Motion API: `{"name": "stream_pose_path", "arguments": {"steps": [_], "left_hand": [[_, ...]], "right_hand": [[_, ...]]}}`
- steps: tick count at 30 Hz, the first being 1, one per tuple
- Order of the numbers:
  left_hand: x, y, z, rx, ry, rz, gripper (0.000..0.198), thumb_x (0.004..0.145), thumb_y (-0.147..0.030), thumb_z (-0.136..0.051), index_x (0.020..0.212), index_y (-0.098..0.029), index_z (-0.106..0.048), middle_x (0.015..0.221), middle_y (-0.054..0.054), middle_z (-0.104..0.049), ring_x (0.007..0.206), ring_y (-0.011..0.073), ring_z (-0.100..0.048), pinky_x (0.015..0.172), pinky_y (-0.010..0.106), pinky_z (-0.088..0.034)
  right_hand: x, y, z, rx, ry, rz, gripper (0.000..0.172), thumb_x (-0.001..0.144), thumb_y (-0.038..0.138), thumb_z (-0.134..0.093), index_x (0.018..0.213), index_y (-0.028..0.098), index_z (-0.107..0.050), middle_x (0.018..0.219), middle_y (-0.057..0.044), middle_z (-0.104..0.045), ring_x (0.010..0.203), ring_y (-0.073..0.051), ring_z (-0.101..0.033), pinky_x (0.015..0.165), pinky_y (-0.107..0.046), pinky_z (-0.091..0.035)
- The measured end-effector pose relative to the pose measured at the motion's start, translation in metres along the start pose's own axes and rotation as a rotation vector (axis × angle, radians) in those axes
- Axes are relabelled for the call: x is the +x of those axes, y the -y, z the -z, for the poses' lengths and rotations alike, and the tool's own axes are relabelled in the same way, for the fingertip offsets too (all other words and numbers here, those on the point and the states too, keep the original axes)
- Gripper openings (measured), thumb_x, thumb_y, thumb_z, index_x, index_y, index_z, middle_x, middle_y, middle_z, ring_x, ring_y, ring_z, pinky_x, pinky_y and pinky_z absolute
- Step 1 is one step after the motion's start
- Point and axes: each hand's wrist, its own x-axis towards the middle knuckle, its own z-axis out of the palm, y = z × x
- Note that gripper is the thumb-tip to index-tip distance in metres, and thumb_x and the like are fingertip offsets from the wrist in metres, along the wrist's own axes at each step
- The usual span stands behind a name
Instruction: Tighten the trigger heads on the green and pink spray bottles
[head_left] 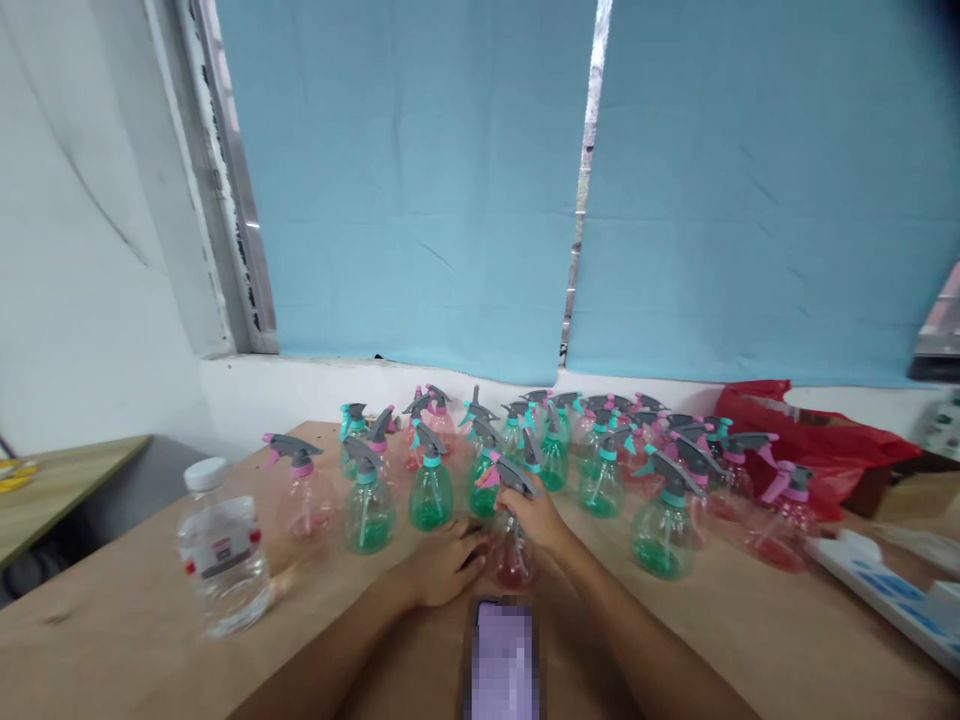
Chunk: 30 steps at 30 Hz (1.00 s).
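My right hand (534, 512) is closed around the grey and pink trigger head of a pink spray bottle (513, 556), which stands upright on the table with a little pink liquid in its base. My left hand (444, 566) rests low on the wooden table (330, 640) just left of that bottle, palm down with its fingers out. Whether its fingertips touch the bottle I cannot tell. A green spray bottle (431, 495) stands beyond the left hand, and another green spray bottle (664, 538) is to the right of my right forearm.
Several more pink and green spray bottles crowd the back of the table. At the left stands a clear water bottle (225, 560) with a white cap. A phone (501, 660) lies in front. Red plastic bags (817, 435) and a white-blue box (892, 590) sit at the right.
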Motion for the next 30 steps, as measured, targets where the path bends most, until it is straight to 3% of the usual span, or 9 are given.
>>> {"name": "stream_pose_path", "arguments": {"steps": [9,19,25,30], "left_hand": [[-0.0005,0.0037,-0.0032,-0.026,-0.018,-0.004,0.033,0.105,-0.037,-0.044,0.130,-0.025,-0.062,0.128,0.010,-0.060,0.117,0.0282,-0.057,0.105,0.042,-0.045],[-0.0005,0.0039,-0.0025,-0.027,-0.005,0.003,0.037,0.105,-0.041,-0.044,0.135,-0.027,-0.059,0.132,0.010,-0.060,0.120,0.0295,-0.056,0.107,0.044,-0.044],[-0.0003,0.0043,-0.0033,-0.023,-0.008,0.004,0.036,0.105,-0.042,-0.043,0.130,-0.026,-0.063,0.127,0.010,-0.061,0.117,0.0293,-0.057,0.105,0.044,-0.045],[-0.0004,0.0044,-0.0035,-0.017,-0.010,-0.002,0.035,0.105,-0.040,-0.044,0.130,-0.025,-0.062,0.128,0.010,-0.060,0.117,0.0289,-0.057,0.105,0.043,-0.045]], "right_hand": [[-0.0004,-0.0009,-0.0020,0.017,0.001,0.031,0.027,0.070,0.023,-0.055,0.087,0.023,-0.075,0.063,0.003,-0.060,0.062,-0.016,-0.055,0.064,-0.028,-0.047],[0.0030,0.0011,0.0005,0.073,0.054,-0.011,0.011,0.064,0.021,-0.055,0.064,0.021,-0.066,0.064,0.001,-0.063,0.058,-0.014,-0.052,0.056,-0.026,-0.039],[0.0003,0.0033,-0.0008,-0.001,0.009,0.029,0.024,0.071,0.024,-0.055,0.083,0.023,-0.076,0.065,0.002,-0.061,0.061,-0.015,-0.052,0.063,-0.027,-0.044],[-0.0001,0.0035,-0.0006,-0.005,0.018,0.047,0.020,0.077,0.027,-0.059,0.086,0.023,-0.077,0.066,0.002,-0.059,0.061,-0.014,-0.052,0.064,-0.027,-0.046]]}}
